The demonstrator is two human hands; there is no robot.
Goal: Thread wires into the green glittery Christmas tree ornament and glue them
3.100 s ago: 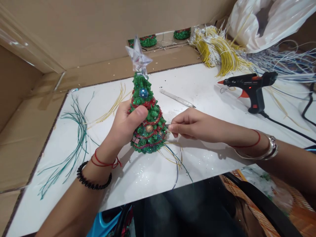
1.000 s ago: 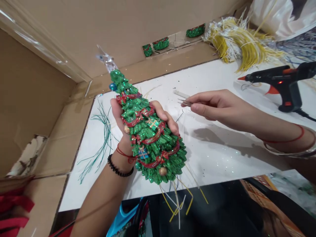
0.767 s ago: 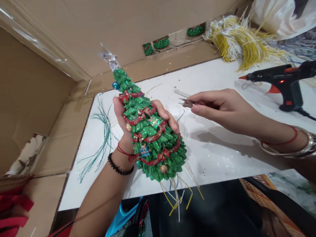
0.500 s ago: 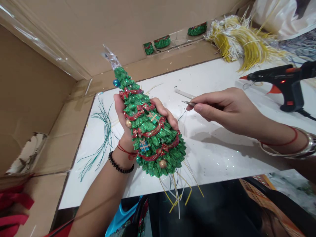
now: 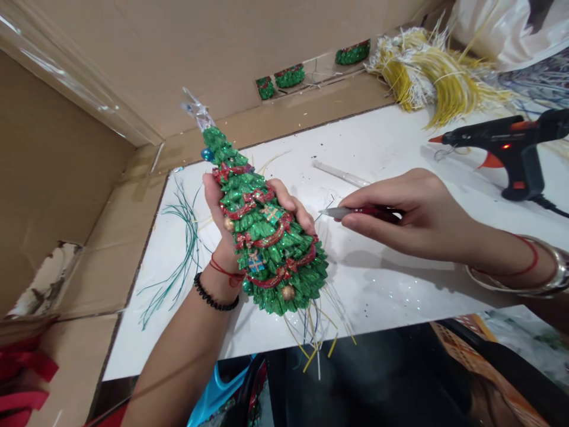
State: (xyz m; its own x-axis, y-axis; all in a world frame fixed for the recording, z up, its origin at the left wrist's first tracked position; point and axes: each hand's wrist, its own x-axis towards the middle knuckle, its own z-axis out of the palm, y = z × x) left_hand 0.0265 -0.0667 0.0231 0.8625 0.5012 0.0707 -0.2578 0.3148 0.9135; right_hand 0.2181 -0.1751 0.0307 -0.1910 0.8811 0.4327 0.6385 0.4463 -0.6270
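My left hand [image 5: 291, 204] is wrapped round a glittery green Christmas tree ornament [image 5: 267, 237] from behind, thumb on one side and fingers on the other. The tree tilts, its clear top pointing away to the left. Red garlands, small gift boxes and baubles decorate it, and yellow, white and dark wires [image 5: 317, 344] stick out below its base. Beside the tree, apart from it, my right hand [image 5: 400, 213] is closed on a small tool [image 5: 371, 211] with a pointed metal tip and a dark red handle. Most of that handle is hidden by the fingers.
Thin green wires [image 5: 189, 231] lie on the white board [image 5: 395, 284] at left. A clear glue stick [image 5: 340, 173] is behind my right hand. A black and orange glue gun [image 5: 507, 148] sits at right, near yellow-white wire bundles [image 5: 435, 77]. Cardboard walls [image 5: 213, 47] stand behind.
My right hand has turned and lowered slightly, so more of the red-handled tool shows and its tip points left. The tree has shifted slightly left in my left hand.
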